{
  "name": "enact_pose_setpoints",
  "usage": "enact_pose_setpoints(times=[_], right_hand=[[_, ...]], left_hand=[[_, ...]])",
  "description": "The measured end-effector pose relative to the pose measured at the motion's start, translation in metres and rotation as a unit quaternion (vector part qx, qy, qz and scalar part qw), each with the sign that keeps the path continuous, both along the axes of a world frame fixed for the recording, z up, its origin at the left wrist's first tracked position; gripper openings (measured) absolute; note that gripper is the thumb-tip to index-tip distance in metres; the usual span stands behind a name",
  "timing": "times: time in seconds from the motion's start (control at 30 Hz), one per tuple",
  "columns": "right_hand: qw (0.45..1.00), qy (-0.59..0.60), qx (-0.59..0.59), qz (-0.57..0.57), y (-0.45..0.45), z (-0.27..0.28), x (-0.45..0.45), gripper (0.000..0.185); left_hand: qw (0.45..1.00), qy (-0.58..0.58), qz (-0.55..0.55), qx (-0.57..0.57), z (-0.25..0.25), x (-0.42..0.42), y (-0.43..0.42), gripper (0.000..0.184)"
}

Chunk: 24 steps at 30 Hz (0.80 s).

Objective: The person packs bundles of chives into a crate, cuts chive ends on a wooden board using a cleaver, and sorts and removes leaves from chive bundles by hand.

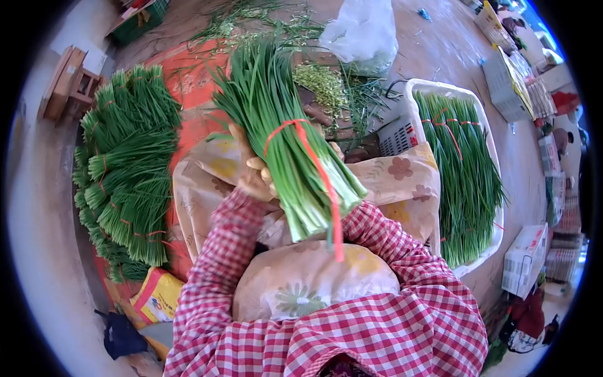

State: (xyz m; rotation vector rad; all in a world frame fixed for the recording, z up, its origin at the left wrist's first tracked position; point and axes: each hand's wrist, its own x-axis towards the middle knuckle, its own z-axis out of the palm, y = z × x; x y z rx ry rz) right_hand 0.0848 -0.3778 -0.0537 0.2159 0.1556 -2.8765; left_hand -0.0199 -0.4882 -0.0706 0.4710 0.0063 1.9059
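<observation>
The person in the red checked sleeves has a thick bunch of greens [286, 141] up over the lap, between both forearms. It lies at a slant, leafy tips to the far left, pale cut stems to the near right. A red tie [317, 163] goes round its middle, and a loose end hangs down past the stems.

The left hand [256, 168] is at the bunch's left side, fingers bent in against the stems. Of the right hand [337, 151] I can only see a little, at the bunch's right edge; the rest is behind the greens, so I can't tell how it grips.

A flowered cloth [402, 173] covers the lap. To the left, a big pile of tied bunches [129, 169] lies on a red sheet [195, 132], with a yellow packet [157, 298] at its near end. To the right stands a white basket [496, 160] packed with more tied greens [455, 182]. On the far side, chopped scraps [321, 85] and loose leaves are strewn about, near a clear plastic bag [361, 34]. More crates [524, 259] stand along the far right.
</observation>
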Motion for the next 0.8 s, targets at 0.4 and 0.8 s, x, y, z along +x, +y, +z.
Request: enact_pose_setpoints(times=[0.4, 0.8], right_hand=[[0.586, 0.134, 0.789, -0.127, 0.064, 0.123, 0.069, 0.041], [0.122, 0.309, 0.929, 0.161, 0.081, 0.013, 0.103, 0.009]], left_hand=[[0.911, -0.145, 0.316, -0.223, 0.019, -0.035, -0.022, 0.031], [0.863, -0.122, 0.405, -0.276, 0.027, -0.046, -0.043, 0.036]])
